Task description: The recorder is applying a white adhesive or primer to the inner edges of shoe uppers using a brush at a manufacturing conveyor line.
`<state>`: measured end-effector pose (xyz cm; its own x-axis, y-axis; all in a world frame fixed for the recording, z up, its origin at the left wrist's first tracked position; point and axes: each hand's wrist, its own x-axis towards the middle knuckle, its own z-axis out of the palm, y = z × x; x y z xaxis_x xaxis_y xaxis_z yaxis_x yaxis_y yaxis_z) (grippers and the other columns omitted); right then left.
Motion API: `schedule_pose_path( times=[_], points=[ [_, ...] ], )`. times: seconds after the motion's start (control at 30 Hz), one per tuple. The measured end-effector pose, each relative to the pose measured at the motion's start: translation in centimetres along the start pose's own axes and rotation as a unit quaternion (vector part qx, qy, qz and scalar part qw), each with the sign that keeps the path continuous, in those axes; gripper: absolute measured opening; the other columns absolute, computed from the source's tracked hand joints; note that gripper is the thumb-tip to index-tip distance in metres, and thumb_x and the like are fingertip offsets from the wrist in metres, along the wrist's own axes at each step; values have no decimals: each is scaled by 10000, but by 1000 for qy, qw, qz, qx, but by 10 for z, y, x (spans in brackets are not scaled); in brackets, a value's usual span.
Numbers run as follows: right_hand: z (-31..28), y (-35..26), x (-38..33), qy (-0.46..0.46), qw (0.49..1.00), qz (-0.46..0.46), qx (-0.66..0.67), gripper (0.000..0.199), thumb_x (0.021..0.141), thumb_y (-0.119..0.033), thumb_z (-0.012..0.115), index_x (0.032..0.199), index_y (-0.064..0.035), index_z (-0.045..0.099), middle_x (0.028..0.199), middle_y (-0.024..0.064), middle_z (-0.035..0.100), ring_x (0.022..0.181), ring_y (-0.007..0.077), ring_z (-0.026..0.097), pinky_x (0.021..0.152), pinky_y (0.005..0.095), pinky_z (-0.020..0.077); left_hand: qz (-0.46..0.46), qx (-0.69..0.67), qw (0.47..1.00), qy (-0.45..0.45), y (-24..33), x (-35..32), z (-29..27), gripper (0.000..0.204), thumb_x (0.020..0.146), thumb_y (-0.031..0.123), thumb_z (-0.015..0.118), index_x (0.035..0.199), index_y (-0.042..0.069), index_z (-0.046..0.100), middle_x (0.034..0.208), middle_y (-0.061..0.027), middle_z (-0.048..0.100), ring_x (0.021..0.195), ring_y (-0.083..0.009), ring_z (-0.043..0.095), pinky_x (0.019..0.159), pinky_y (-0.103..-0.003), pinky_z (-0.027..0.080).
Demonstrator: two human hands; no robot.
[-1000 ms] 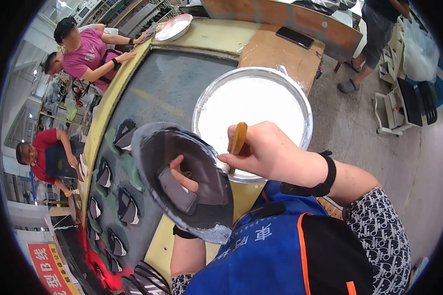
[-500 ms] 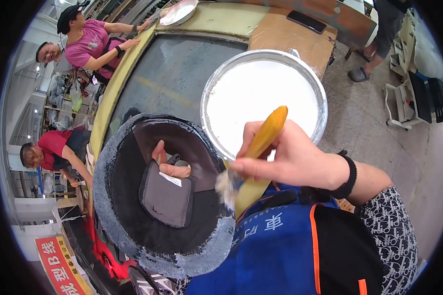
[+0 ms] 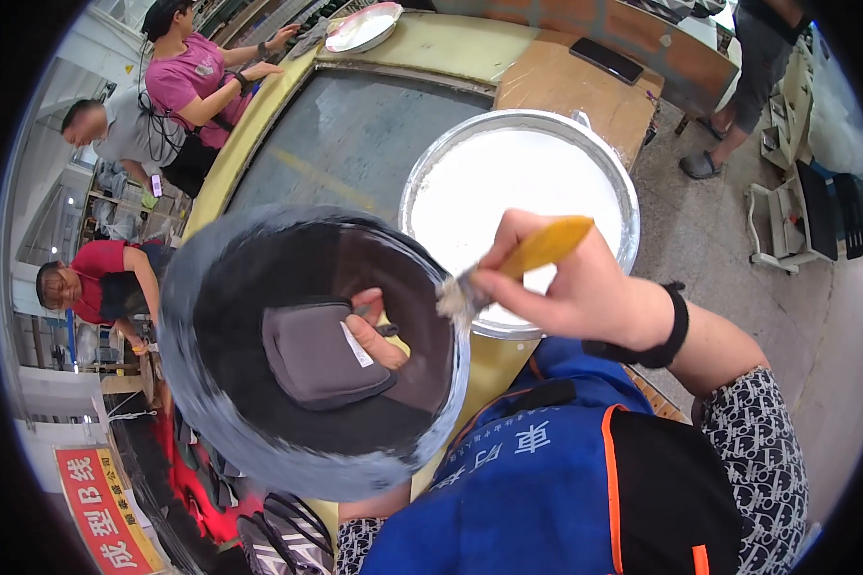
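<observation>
My left hand (image 3: pixel 378 343) pokes its thumb and a finger through an opening in a dark, bowl-shaped fabric piece (image 3: pixel 408 278). Those fingers curl against a padded grey flap (image 3: pixel 314 353) with a white label inside it; the rest of the hand is hidden behind. Wet-looking pale grey coating runs around the piece's rim. My right hand (image 3: pixel 571 287) grips a brush (image 3: pixel 549 245) by its yellow handle. The whitish bristles are at the rim's right side; whether they touch is unclear. Below the right hand and beyond it stands a round metal basin (image 3: pixel 626 206) of white liquid.
A yellow-edged table (image 3: pixel 451 40) with a grey inset panel carries the basin. On it lie a phone (image 3: pixel 606 61) at the far right and a white bowl (image 3: pixel 364 29) at the far left. Three people are along the left side; another person's legs (image 3: pixel 738 105) show at upper right.
The fabric piece has turned and shifted slightly up and left, and its flap has swung with it. The brush has moved up along the rim, its handle tipping rightward.
</observation>
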<state>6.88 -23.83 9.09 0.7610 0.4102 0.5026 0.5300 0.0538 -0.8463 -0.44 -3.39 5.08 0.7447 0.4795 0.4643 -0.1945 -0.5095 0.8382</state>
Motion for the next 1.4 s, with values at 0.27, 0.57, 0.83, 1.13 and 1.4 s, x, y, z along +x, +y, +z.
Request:
schedule_pose_path(
  times=[0.27, 0.57, 0.83, 1.13, 1.4],
  points=[
    [-24, 4, 12, 77, 988, -69, -116, 133, 864, -65, 748, 869, -23, 621, 746, 59, 672, 647, 151, 658, 585, 271, 497, -182, -157, 964, -115, 1, -10, -30, 308, 1022, 310, 560, 1100, 23, 641, 920, -73, 684, 731, -154, 675, 622, -240, 554],
    [-16, -42, 18, 33, 973, -181, -143, 213, 782, -46, 809, 942, -51, 669, 808, 78, 660, 686, 248, 661, 603, 313, 509, -418, -205, 835, -292, 25, 6, -48, 218, 910, 194, 625, 1003, 3, 676, 729, -84, 677, 499, -167, 605, 448, -277, 486],
    [-5, -32, 27, 23, 959, -133, -249, 191, 785, -126, 806, 901, -86, 659, 803, 74, 655, 723, 282, 665, 638, 354, 531, -302, -349, 789, -405, 57, 3, -50, 448, 901, 101, 656, 1336, 43, 572, 1082, -45, 681, 682, -60, 623, 474, -155, 427],
    [-52, -12, 8, 171, 969, -6, -181, 110, 911, 34, 682, 1015, 21, 645, 949, 43, 639, 922, 112, 607, 881, 248, 438, -342, -417, 839, 75, -124, 13, -105, 421, 1082, 261, 408, 1464, 93, 460, 1379, -106, 587, 1228, -234, 602, 1011, -359, 525],
    [-52, 9, -15, 176, 974, 85, -113, 97, 934, 24, 645, 1028, 29, 621, 964, 40, 609, 922, 104, 586, 875, 238, 435, -488, -502, 713, 45, -272, 32, -206, 393, 1067, 293, 374, 1365, 81, 517, 1371, -157, 586, 1232, -381, 586, 992, -590, 511]
  ],
)
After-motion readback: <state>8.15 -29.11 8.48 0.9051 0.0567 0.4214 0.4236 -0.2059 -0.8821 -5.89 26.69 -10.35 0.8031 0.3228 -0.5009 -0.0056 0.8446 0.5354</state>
